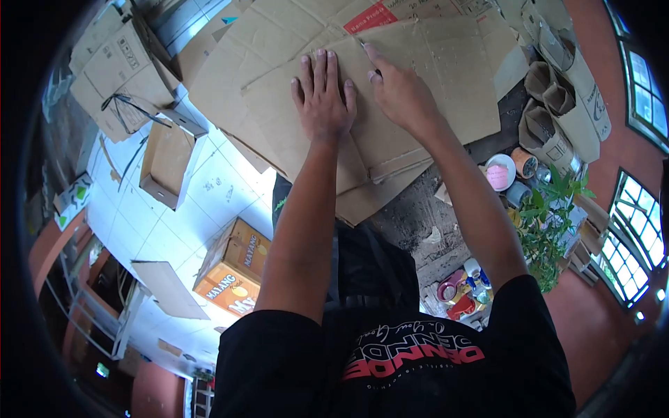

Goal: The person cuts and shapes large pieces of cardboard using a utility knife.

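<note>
My left hand (325, 101) lies flat on a brown cardboard sheet (397, 132), its fingers spread and pointing away from me. To its right, my right hand (401, 90) is closed, with the index finger stretched forward near the sheet's upper edge. A thin dark tip shows by that fingertip, but the thing in the hand is mostly hidden. The sheet lies on top of other flattened cardboard (279, 42), which carries a red printed label (371, 17).
An open carton tray (167, 161), an orange box (233, 268) and a loose board (169, 288) are on the white tiled floor at left. At right stand rolled cardboard pieces (547, 129), a white cup (498, 172) and a leafy plant (547, 223).
</note>
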`<control>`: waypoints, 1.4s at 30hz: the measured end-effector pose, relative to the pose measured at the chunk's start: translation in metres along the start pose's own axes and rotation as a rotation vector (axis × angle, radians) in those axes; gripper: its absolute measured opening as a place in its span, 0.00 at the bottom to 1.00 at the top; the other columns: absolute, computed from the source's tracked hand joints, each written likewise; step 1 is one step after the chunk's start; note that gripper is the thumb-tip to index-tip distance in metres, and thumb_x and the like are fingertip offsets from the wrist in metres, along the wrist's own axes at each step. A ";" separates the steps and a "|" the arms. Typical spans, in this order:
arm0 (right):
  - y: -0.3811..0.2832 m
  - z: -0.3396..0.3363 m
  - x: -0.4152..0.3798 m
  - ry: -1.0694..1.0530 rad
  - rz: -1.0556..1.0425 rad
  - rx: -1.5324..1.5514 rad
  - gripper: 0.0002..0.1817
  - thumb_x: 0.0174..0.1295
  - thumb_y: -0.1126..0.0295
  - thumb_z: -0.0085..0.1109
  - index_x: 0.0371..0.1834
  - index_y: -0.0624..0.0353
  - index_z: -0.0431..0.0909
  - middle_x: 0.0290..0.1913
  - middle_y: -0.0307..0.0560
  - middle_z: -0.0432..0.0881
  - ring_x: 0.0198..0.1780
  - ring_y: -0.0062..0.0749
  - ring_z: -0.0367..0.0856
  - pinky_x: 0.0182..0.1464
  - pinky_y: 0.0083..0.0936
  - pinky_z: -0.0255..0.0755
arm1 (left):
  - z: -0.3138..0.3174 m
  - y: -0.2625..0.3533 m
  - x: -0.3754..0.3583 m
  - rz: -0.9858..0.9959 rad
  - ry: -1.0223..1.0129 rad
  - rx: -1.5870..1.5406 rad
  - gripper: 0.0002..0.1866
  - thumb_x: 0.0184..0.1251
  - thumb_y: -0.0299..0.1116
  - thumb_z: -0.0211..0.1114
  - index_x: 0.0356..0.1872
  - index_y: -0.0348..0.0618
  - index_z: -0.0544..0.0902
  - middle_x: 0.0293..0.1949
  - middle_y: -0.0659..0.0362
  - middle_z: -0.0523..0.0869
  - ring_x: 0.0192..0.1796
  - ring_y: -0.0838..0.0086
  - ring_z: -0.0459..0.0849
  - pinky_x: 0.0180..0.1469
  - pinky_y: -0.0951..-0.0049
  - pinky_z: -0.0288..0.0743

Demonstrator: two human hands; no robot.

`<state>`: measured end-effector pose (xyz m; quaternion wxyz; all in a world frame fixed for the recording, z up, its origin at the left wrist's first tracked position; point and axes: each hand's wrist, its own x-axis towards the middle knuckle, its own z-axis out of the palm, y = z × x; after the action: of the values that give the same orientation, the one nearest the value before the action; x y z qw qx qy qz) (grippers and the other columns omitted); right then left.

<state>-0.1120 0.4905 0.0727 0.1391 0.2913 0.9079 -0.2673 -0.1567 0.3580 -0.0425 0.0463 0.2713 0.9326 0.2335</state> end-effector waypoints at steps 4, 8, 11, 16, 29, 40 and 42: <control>0.004 0.002 -0.026 -0.070 0.020 -0.037 0.29 0.76 0.62 0.50 0.80 0.46 0.64 0.42 0.71 0.86 0.47 0.70 0.85 0.53 0.59 0.78 | 0.001 0.002 0.005 -0.066 0.023 0.025 0.32 0.80 0.50 0.47 0.83 0.64 0.60 0.84 0.64 0.58 0.87 0.60 0.46 0.84 0.45 0.39; 0.015 0.013 -0.138 -0.236 0.192 -0.068 0.30 0.76 0.64 0.51 0.81 0.44 0.61 0.40 0.71 0.86 0.44 0.70 0.87 0.49 0.60 0.79 | 0.003 0.004 0.001 -0.099 0.037 0.013 0.31 0.81 0.50 0.46 0.83 0.69 0.61 0.84 0.64 0.58 0.87 0.58 0.46 0.83 0.43 0.38; 0.040 0.020 -0.204 -0.371 0.316 -0.072 0.31 0.76 0.64 0.53 0.82 0.42 0.61 0.36 0.69 0.86 0.41 0.70 0.86 0.47 0.60 0.79 | 0.003 0.005 0.002 -0.099 0.037 0.014 0.31 0.80 0.51 0.46 0.83 0.68 0.61 0.85 0.63 0.58 0.87 0.58 0.45 0.83 0.43 0.38; 0.045 0.015 -0.216 -0.343 0.310 -0.011 0.31 0.76 0.63 0.54 0.82 0.42 0.61 0.31 0.66 0.86 0.38 0.70 0.86 0.46 0.60 0.78 | 0.004 0.004 0.002 -0.074 0.050 0.063 0.32 0.80 0.51 0.46 0.83 0.68 0.60 0.84 0.61 0.58 0.87 0.57 0.45 0.83 0.43 0.38; 0.114 0.094 -0.244 0.312 0.469 0.692 0.18 0.75 0.60 0.60 0.58 0.63 0.75 0.35 0.53 0.81 0.37 0.41 0.82 0.44 0.36 0.75 | 0.005 -0.001 0.001 -0.022 0.033 0.065 0.36 0.78 0.60 0.49 0.83 0.64 0.59 0.85 0.57 0.53 0.87 0.54 0.43 0.83 0.41 0.37; 0.143 0.123 -0.222 0.492 0.552 1.196 0.13 0.78 0.60 0.57 0.51 0.59 0.75 0.33 0.34 0.74 0.32 0.15 0.71 0.34 0.18 0.67 | -0.047 -0.026 -0.089 0.309 -0.372 0.066 0.60 0.52 0.74 0.71 0.85 0.63 0.56 0.87 0.50 0.44 0.87 0.46 0.35 0.82 0.34 0.35; 0.146 0.131 -0.217 0.475 0.522 1.200 0.12 0.78 0.60 0.56 0.49 0.58 0.74 0.33 0.34 0.73 0.31 0.15 0.71 0.34 0.17 0.67 | -0.049 -0.017 -0.114 0.226 -0.429 0.043 0.62 0.51 0.75 0.71 0.85 0.63 0.54 0.87 0.50 0.42 0.87 0.44 0.32 0.80 0.30 0.34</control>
<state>0.1603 0.4177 -0.0051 -0.1887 0.5773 0.5093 -0.6097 -0.0787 0.2654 -0.0112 0.2113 0.4181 0.8699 0.1544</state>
